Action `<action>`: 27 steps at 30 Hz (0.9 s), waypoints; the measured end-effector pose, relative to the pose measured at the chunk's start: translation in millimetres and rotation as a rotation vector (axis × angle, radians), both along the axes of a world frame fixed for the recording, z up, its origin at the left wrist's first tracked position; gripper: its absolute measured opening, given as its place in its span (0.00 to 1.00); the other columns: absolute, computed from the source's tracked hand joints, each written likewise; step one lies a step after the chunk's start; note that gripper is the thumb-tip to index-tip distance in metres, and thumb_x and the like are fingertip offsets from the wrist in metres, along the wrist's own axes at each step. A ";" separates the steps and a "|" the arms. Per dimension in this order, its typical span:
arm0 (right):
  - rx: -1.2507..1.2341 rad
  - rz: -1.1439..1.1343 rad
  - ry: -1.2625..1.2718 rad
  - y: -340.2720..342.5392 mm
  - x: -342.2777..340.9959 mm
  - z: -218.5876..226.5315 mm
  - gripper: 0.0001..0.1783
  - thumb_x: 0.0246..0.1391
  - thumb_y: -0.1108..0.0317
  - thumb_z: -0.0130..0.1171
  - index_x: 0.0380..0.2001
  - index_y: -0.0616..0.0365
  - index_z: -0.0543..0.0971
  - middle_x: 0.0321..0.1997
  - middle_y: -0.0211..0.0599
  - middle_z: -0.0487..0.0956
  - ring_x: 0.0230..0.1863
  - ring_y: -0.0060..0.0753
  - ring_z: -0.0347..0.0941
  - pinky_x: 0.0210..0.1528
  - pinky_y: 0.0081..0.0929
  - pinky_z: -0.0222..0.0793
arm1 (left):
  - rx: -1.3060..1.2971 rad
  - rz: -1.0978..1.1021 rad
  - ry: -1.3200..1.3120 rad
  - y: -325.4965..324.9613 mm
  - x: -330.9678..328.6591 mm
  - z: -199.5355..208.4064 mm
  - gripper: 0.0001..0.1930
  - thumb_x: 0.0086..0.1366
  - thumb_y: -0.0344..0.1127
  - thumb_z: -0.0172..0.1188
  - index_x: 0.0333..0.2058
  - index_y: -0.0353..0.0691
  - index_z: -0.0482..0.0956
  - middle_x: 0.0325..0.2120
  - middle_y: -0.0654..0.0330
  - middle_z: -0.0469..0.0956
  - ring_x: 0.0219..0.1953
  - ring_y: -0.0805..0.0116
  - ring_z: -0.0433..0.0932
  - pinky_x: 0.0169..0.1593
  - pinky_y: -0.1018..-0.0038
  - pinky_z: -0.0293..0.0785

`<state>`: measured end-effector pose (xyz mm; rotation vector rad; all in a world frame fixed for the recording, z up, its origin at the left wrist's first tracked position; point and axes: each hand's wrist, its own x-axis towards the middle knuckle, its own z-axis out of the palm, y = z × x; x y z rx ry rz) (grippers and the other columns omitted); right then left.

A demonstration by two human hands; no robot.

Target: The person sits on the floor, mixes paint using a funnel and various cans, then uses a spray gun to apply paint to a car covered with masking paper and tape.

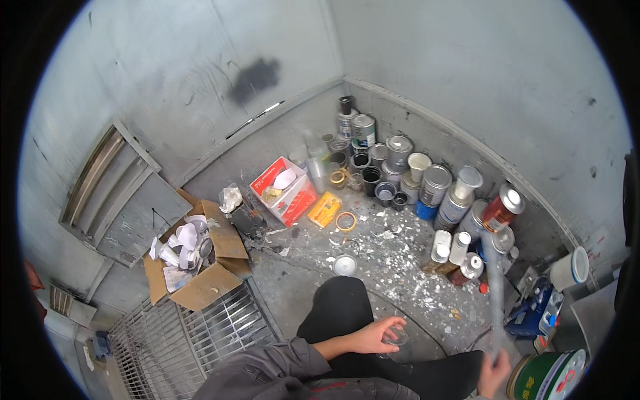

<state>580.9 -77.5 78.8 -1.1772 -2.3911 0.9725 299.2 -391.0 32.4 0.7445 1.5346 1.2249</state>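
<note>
My left hand (373, 337) is over my knees, its fingers curled around a small clear cup (399, 335) that is hard to make out against the floor. Lower right, my right hand (494, 375) grips the bottom end of a long translucent strip or stick (496, 300). That thing stands nearly upright and is smeared, so its exact kind does not show. Its upper end overlaps the cans by the right wall. Beyond my knee a round pale lid or tin (345, 265) lies on the paint-spattered floor.
Paint cans (437, 183) and bottles line the right wall, with dark cups (372, 179) toward the corner. A red-and-white box (285, 190), yellow packet (325, 209) and tape roll (346, 222) sit mid-floor. A carton (230, 257) of used cups stands left by a metal grate (220, 320); a green drum (543, 375) is lower right.
</note>
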 end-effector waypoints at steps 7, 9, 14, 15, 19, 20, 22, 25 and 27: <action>0.008 0.731 0.177 -198.0 -364.1 50.2 0.19 0.51 0.58 0.76 0.38 0.61 0.85 0.25 0.52 0.81 0.24 0.51 0.80 0.31 0.42 0.74 | 0.228 0.113 -0.210 -27.1 -36.0 -48.4 0.44 0.63 0.34 0.74 0.73 0.43 0.58 0.56 0.56 0.74 0.51 0.68 0.77 0.56 0.68 0.78; 0.143 0.886 0.172 -255.8 -437.1 58.1 0.21 0.52 0.53 0.75 0.38 0.61 0.86 0.27 0.55 0.82 0.30 0.61 0.81 0.33 0.48 0.76 | 0.246 0.168 -0.217 -48.6 -46.2 -47.5 0.45 0.62 0.34 0.74 0.73 0.43 0.57 0.55 0.57 0.75 0.49 0.69 0.77 0.55 0.69 0.78; 0.251 1.047 -0.086 -361.6 -558.5 100.5 0.23 0.52 0.49 0.72 0.37 0.60 0.87 0.30 0.56 0.84 0.35 0.63 0.82 0.40 0.53 0.77 | 0.293 0.346 -0.201 -99.9 -67.3 -44.3 0.45 0.61 0.34 0.76 0.73 0.44 0.59 0.53 0.60 0.75 0.50 0.72 0.75 0.54 0.72 0.77; 0.292 1.068 -0.102 -376.7 -574.8 105.1 0.23 0.52 0.48 0.72 0.37 0.60 0.87 0.30 0.56 0.84 0.37 0.63 0.83 0.41 0.53 0.78 | 0.317 0.399 -0.189 -109.2 -69.8 -47.5 0.44 0.62 0.34 0.76 0.73 0.44 0.60 0.53 0.60 0.75 0.50 0.72 0.75 0.55 0.72 0.77; 0.461 1.074 -0.094 -422.6 -617.5 128.5 0.24 0.51 0.46 0.71 0.35 0.60 0.88 0.32 0.57 0.85 0.40 0.59 0.85 0.46 0.50 0.80 | 0.358 0.497 -0.218 -144.9 -86.4 -47.5 0.42 0.63 0.34 0.75 0.72 0.48 0.62 0.53 0.61 0.74 0.52 0.72 0.75 0.57 0.72 0.75; 0.501 1.079 -0.078 -429.8 -627.6 128.9 0.24 0.51 0.46 0.71 0.34 0.60 0.88 0.30 0.56 0.85 0.38 0.58 0.85 0.44 0.49 0.80 | 0.387 0.530 -0.241 -151.1 -87.7 -54.2 0.42 0.64 0.34 0.75 0.72 0.49 0.62 0.53 0.61 0.74 0.52 0.72 0.75 0.58 0.71 0.75; 0.562 1.077 -0.074 -442.2 -642.6 131.7 0.24 0.51 0.46 0.71 0.36 0.59 0.89 0.30 0.53 0.86 0.38 0.56 0.85 0.44 0.47 0.81 | 0.436 0.552 -0.317 -164.9 -93.6 -52.4 0.41 0.65 0.35 0.75 0.72 0.50 0.63 0.54 0.62 0.74 0.55 0.70 0.75 0.61 0.70 0.73; 0.583 1.099 -0.250 -461.5 -651.4 136.6 0.24 0.51 0.46 0.69 0.34 0.59 0.90 0.37 0.55 0.87 0.43 0.57 0.85 0.49 0.48 0.81 | 0.386 0.619 -0.361 -179.0 -97.1 -48.0 0.40 0.65 0.35 0.75 0.72 0.50 0.63 0.56 0.61 0.74 0.57 0.69 0.75 0.62 0.68 0.73; 0.578 1.099 -0.271 -470.1 -659.7 126.7 0.24 0.50 0.45 0.69 0.36 0.57 0.90 0.39 0.53 0.87 0.44 0.55 0.86 0.50 0.46 0.82 | 0.418 0.639 -0.360 -181.2 -98.1 -52.2 0.41 0.65 0.36 0.75 0.72 0.50 0.62 0.57 0.60 0.73 0.58 0.68 0.75 0.63 0.68 0.73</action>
